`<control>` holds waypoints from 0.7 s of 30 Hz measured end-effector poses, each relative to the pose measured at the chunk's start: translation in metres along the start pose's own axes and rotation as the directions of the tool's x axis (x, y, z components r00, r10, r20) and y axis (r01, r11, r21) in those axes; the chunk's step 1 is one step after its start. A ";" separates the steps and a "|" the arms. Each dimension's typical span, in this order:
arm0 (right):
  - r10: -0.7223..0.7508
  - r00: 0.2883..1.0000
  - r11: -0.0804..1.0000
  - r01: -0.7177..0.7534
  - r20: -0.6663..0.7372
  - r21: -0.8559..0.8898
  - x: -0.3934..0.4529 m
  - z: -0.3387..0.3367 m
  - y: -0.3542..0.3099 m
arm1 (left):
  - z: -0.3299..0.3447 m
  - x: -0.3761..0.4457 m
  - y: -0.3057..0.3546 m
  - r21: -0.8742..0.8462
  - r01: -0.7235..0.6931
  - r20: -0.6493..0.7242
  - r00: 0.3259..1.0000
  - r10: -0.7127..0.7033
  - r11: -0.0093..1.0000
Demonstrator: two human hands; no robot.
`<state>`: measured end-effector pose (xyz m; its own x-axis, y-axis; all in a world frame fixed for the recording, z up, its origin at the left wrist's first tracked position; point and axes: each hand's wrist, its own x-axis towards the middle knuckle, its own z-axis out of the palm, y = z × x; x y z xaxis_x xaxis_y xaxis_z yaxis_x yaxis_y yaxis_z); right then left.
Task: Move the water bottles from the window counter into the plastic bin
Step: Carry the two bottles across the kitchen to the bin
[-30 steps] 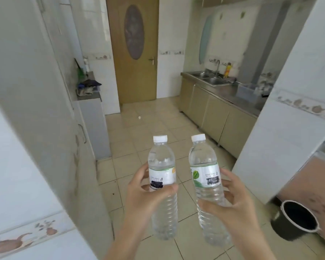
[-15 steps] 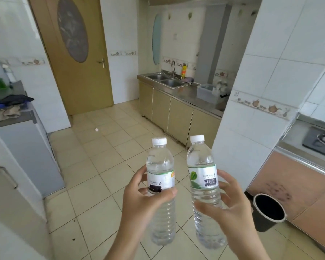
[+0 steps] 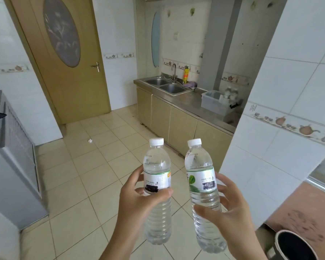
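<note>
Two clear water bottles are held up over the tiled floor [image 3: 79, 166], side by side and near each other but not touching. The left bottle [image 3: 158, 192] has a white cap, ribbed lower half and a white label with a dark printed block and a green-orange strip at its top edge. The left hand [image 3: 139, 201] wraps its middle, thumb lying across the front just under the label, fingers curled round the far side. The right bottle [image 3: 203, 194] leans slightly, cap tipped toward the left; its label shows a green leaf mark. The right hand [image 3: 227, 216] grips it below the label, thumb across the front, fingers spread round the back. Both bottles look full.

Ahead on the right runs a steel counter [image 3: 191, 102] over beige cabinet doors, with a double sink [image 3: 165, 85], a curved tap and a yellow bottle [image 3: 185, 76] behind it. Farther along the counter sits a pale plastic bin [image 3: 212, 102], with a few blurred items just beside it that I cannot make out. A white tiled wall corner [image 3: 281, 128] juts in on the right and hides the counter's end. A closed wooden door [image 3: 69, 72] stands at the back. A dark round bucket [image 3: 296, 246] sits on the floor at lower right, near the right wrist. A small scrap of white paper [image 3: 90, 141] lies on the tiles.
</note>
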<state>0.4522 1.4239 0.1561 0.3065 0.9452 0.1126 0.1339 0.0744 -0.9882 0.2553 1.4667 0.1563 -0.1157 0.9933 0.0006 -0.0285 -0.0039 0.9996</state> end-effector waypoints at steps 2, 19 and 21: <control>-0.004 1.000 1.000 0.004 0.007 -0.006 0.033 0.003 0.001 | 0.010 0.032 0.000 0.005 0.005 0.001 1.000 -0.005 1.000; 0.046 0.989 0.999 -0.043 -0.140 0.026 0.327 0.086 0.021 | 0.065 0.363 -0.014 0.035 0.034 0.144 0.989 -0.039 0.999; 0.047 0.985 0.998 -0.041 -0.169 0.039 0.357 0.095 0.021 | 0.072 0.398 -0.007 0.038 0.035 0.176 0.984 -0.041 0.999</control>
<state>0.4747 1.7935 0.1652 0.4670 0.8804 0.0821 0.0844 0.0480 -0.9953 0.2806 1.8705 0.1514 0.0620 0.9974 -0.0354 0.0056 0.0351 0.9994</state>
